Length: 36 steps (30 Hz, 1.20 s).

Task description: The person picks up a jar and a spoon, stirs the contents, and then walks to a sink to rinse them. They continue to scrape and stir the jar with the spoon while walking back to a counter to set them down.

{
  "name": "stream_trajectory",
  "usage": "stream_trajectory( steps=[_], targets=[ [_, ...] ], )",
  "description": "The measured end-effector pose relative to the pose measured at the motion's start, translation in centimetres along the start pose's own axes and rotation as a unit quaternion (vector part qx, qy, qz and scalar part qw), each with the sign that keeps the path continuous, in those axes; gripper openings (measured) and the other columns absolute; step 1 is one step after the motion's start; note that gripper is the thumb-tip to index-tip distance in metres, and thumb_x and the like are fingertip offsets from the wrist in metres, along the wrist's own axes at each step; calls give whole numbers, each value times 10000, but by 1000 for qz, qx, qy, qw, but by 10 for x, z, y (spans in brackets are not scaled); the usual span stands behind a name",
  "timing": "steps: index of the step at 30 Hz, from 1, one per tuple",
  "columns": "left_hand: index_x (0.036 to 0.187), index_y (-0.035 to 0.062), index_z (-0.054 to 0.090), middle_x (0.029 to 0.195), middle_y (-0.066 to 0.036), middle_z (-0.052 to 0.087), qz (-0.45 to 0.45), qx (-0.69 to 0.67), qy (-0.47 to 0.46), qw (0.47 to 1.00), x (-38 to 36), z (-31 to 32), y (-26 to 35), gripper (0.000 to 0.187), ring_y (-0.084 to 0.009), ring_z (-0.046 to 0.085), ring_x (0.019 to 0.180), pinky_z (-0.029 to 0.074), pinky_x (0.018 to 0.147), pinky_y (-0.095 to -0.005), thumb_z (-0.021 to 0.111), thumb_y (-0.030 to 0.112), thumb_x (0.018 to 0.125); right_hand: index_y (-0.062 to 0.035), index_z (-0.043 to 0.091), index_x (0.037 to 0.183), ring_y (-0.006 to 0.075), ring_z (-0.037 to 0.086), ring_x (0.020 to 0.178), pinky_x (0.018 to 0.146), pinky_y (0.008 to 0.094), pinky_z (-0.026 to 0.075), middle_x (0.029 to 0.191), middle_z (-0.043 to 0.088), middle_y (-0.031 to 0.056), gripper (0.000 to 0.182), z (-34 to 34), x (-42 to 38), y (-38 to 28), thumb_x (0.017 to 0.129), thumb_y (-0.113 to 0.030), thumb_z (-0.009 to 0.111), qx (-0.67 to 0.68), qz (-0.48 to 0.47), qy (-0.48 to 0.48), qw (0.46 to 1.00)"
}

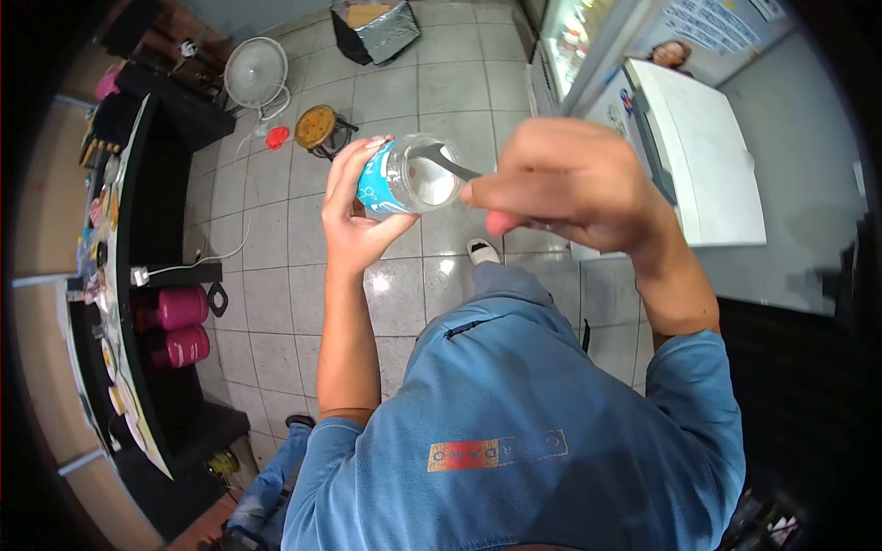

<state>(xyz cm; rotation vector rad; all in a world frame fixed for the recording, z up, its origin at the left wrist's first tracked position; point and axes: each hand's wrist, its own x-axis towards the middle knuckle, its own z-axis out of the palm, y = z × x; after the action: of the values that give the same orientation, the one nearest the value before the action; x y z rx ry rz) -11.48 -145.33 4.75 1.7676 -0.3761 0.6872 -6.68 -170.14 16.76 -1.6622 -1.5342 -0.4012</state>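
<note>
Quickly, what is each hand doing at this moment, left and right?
Left hand: closed around a clear jar with a blue label.
Right hand: closed on a spoon that reaches into the jar.

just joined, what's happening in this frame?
A person in a blue top stands over a tiled floor. The left hand holds a small clear jar with a blue label, tipped on its side with the open mouth toward the right hand. That hand holds a spoon whose bowl is inside the jar. The jar looks nearly empty.
</note>
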Motion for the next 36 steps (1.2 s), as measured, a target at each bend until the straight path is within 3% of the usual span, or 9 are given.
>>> stream_trajectory(
  steps=[2, 6, 12, 15, 17, 24, 30, 33, 36],
  targets=[
    [1256, 10, 593, 1323, -169, 535, 19, 31, -7, 999, 19, -1, -12, 741, -293, 578, 1181, 483, 984, -403, 851, 35, 562, -69, 738, 983, 182, 583, 613, 508, 297, 437, 786, 628, 21, 343, 2, 4, 25, 654, -140, 806, 3, -14, 13, 1000],
    [1254, 10, 595, 1312, -164, 551, 8, 74, 15, 997, 57, -4, -21, 732, -293, 576, 1189, 476, 994, -407, 848, 35, 568, -52, 728, 976, 183, 585, 616, 510, 305, 442, 811, 643, 35, 327, -10, 20, 67, 668, -134, 802, -2, -26, -13, 1000],
    [1263, 3, 587, 1273, -155, 586, -19, 201, 11, 979, 89, -5, -37, 726, -291, 565, 1211, 474, 994, -400, 849, 43, 588, -39, 701, 999, 211, 604, 618, 530, 313, 467, 827, 662, 72, 247, -12, 40, 138, 781, -137, 763, 69, -40, -49, 996],
    [1308, -3, 546, 1281, -150, 580, -75, 165, 47, 982, 90, -6, -52, 757, -280, 567, 1211, 467, 1009, -394, 862, 53, 622, -30, 690, 989, 222, 628, 636, 555, 307, 489, 810, 672, 97, 175, -9, 55, 157, 849, -130, 724, 120, -3, -31, 992],
    [1362, -15, 480, 1286, -143, 572, -167, 9, 84, 982, 87, -10, -63, 806, -251, 551, 1226, 454, 1030, -382, 872, 68, 663, -17, 673, 966, 211, 646, 652, 574, 297, 503, 808, 686, 111, 118, -1, 65, 166, 891, -106, 693, 133, 0, -10, 991],
    [1440, -6, 359, 1349, -136, 520, -212, -72, 94, 970, 92, -44, -93, 892, -233, 514, 1266, 429, 1061, -379, 850, 45, 696, 4, 629, 1002, 189, 644, 614, 555, 277, 502, 863, 707, 117, 96, 38, 113, 180, 908, -12, 637, 81, -40, 44, 995],
    [1445, 39, 328, 1420, -149, 463, -183, -135, 131, 965, 96, -101, -134, 934, -264, 503, 1294, 423, 1085, -406, 864, 36, 680, 2, 635, 1002, 185, 643, 608, 555, 294, 508, 849, 711, 124, 89, 97, 180, 196, 914, -15, 635, 93, -30, 65, 993],
    [1415, 78, 356, 1456, -170, 431, -79, -100, 109, 986, 112, -145, -163, 907, -272, 491, 1311, 428, 1086, -419, 868, 29, 668, -1, 646, 989, 199, 648, 619, 566, 306, 514, 850, 712, 121, 106, 124, 209, 212, 925, -84, 659, 108, -59, 8, 992],
    [1352, 99, 400, 1478, -194, 410, -77, -92, 122, 985, 127, -191, -179, 838, -284, 471, 1331, 431, 1083, -421, 873, 38, 663, -7, 662, 986, 220, 653, 634, 576, 317, 519, 864, 712, 118, 177, 154, 242, 222, 923, -173, 668, 130, -90, -32, 987]
  ],
)
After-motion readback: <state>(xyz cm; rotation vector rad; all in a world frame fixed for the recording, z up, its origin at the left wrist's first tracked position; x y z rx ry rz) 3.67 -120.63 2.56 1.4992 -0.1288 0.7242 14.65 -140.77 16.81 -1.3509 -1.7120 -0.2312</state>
